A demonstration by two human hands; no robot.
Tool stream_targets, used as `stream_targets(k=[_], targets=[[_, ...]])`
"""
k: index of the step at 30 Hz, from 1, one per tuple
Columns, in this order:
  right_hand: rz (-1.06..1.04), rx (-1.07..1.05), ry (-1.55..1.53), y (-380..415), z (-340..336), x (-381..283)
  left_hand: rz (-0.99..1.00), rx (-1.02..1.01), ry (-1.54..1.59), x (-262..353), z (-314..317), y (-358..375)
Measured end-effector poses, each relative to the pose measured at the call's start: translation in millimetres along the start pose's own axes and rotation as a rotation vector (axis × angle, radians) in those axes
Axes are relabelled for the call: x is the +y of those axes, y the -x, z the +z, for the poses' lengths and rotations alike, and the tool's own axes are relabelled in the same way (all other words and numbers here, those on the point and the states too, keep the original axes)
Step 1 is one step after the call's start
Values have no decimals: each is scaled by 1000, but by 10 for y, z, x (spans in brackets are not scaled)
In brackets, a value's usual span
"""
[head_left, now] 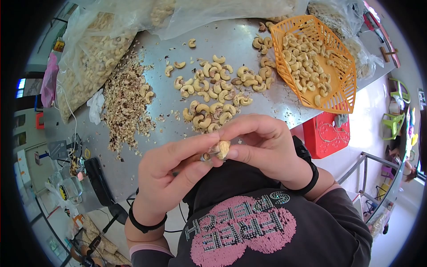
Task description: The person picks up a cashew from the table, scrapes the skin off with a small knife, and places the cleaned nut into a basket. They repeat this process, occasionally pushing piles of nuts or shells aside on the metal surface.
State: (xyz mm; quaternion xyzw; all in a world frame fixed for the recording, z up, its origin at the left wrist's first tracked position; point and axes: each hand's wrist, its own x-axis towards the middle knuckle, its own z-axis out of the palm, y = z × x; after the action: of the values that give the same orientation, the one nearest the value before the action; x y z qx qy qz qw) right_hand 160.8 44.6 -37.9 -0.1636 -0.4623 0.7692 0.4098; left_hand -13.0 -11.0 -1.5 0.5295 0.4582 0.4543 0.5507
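My right hand (262, 147) pinches a pale cashew (223, 150) between thumb and fingers. Against the cashew is a small metal tool (206, 156), held in the closed fingers of my left hand (173, 167); most of the tool is hidden by the fingers. Both hands meet in front of my chest, at the near edge of the metal table (171, 98). Just beyond them lies a loose group of whole cashews (209, 115), with more cashews (213, 80) behind it. A heap of broken bits and skins (126, 102) spreads to the left.
An orange plastic basket (349, 95) with cashews stands at the right table edge. Large clear bags of cashews (91, 62) line the left and back. A red stool (327, 135) is below the right edge. A black case (98, 181) lies at the left.
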Motion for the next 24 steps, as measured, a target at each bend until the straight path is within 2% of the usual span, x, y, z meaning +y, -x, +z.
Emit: stream_targets(k=[5, 11, 17, 19, 22, 24], targets=[[-14, -2, -21, 3, -1, 13, 25, -52, -17, 22, -33, -3], [-44, -14, 14, 4, -14, 12, -51, -52, 75, 35, -43, 11], [-73, -28, 16, 1, -22, 32, 15, -49, -40, -34, -44, 20], [-79, -24, 17, 2, -21, 32, -76, -52, 246, -80, -38, 29], [-77, -15, 12, 3, -23, 22, -148, -61, 363, -111, -39, 36], [-48, -9, -2, 11, -28, 15, -118, -63, 300, -92, -35, 24]])
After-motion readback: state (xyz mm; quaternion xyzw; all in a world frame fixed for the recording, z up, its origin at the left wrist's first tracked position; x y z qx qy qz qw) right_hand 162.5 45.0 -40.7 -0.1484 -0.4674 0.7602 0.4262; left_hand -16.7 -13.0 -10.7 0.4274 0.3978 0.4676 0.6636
